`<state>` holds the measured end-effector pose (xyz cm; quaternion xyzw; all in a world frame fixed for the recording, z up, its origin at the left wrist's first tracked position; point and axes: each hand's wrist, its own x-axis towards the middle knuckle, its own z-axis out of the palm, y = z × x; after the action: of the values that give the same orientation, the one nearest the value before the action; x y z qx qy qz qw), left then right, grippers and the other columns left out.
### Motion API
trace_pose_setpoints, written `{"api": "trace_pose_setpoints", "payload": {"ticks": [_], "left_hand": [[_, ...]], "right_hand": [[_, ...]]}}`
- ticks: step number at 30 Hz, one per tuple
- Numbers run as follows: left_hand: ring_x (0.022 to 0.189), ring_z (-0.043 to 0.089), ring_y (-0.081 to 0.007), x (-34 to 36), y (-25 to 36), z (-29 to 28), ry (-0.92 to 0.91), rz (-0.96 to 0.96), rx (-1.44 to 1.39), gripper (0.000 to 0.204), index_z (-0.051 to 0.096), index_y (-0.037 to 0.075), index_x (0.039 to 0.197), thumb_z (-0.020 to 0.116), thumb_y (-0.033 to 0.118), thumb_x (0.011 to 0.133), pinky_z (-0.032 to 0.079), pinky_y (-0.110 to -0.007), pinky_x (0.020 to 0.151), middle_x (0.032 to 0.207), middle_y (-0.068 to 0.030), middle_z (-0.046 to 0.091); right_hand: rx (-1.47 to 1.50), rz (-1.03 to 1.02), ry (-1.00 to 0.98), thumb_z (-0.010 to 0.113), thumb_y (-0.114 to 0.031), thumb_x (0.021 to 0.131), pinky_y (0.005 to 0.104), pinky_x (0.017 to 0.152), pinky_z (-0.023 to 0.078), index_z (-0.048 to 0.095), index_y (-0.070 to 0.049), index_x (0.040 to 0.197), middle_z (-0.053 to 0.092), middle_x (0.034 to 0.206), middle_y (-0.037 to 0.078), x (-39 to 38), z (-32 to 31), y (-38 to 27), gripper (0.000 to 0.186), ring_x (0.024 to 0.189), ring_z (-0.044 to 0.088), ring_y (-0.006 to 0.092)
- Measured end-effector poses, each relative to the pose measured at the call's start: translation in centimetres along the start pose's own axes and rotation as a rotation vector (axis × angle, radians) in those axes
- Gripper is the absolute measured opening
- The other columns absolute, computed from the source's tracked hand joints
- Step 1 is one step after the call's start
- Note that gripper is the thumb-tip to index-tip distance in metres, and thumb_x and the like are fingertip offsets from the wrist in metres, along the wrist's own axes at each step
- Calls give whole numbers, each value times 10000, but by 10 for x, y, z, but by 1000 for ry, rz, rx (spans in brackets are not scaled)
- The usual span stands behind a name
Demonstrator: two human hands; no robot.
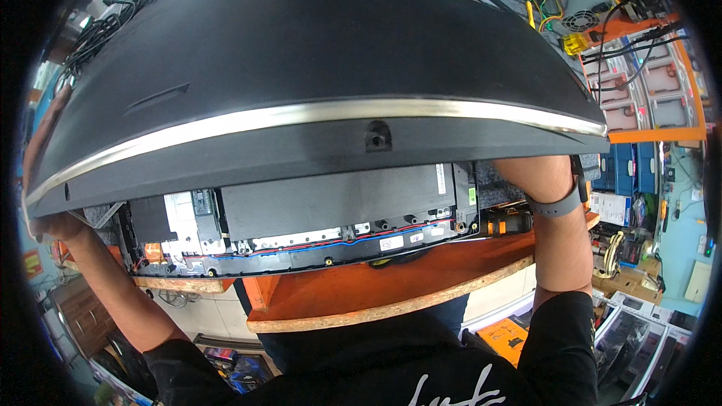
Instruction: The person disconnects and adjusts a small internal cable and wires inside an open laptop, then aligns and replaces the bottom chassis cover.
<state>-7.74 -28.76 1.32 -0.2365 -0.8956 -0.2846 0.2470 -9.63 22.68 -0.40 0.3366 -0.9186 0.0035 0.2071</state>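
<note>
A large black laptop bottom cover with a shiny silver strip is raised and tilted close in front of me. My left hand grips it at its left edge, partly behind the corner. My right hand reaches behind the cover's right part, so its fingers are hidden; a grey watch band circles that wrist. Below the cover lies the opened laptop base, showing a long black battery, red and blue wires and several screw posts. The upper portion of the base is hidden by the cover.
An orange bench edge runs below the laptop. A black and orange tool lies to the right of the base. Cables and a power supply sit at the far right, above orange-framed storage drawers. More cables bunch at far left.
</note>
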Motion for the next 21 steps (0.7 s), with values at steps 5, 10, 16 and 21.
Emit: {"api": "trace_pose_setpoints", "payload": {"ticks": [5, 10, 16, 21], "left_hand": [[1115, 468, -427, -3, -3, 0, 10, -12, 22, 1154, 489, 19, 1202, 130, 905, 556, 349, -522, 959, 1209, -289, 460], [1111, 470, -431, 0, 9, 6, 51, -80, 29, 1159, 485, 20, 1205, 131, 908, 551, 349, -527, 957, 1205, -291, 463], [1108, 470, -438, 1, 1, 5, 36, -22, 28, 1155, 483, 21, 1208, 135, 907, 554, 350, -529, 955, 1199, -292, 467], [1115, 463, -437, -2, -7, -5, -34, 26, 8, 1152, 479, 23, 1214, 131, 904, 558, 347, -526, 958, 1208, -289, 460]], "right_hand": [[65, 62, 16, 635, -213, 732, 308, 457, 461, 665, -134, 819, 634, 691, 45, 1, 1, -2, 122, 537, 594, 208], [-7, 15, 40, 620, -195, 738, 296, 457, 455, 663, -144, 821, 629, 687, 26, -1, 1, 1, 107, 534, 589, 191], [-4, -52, 49, 614, -197, 743, 277, 476, 459, 658, -137, 826, 630, 702, 11, -6, 5, 10, 112, 542, 590, 170], [-26, -47, 72, 627, -258, 762, 271, 469, 459, 659, -151, 839, 628, 687, 7, -3, 4, 4, 136, 531, 589, 164]]}}
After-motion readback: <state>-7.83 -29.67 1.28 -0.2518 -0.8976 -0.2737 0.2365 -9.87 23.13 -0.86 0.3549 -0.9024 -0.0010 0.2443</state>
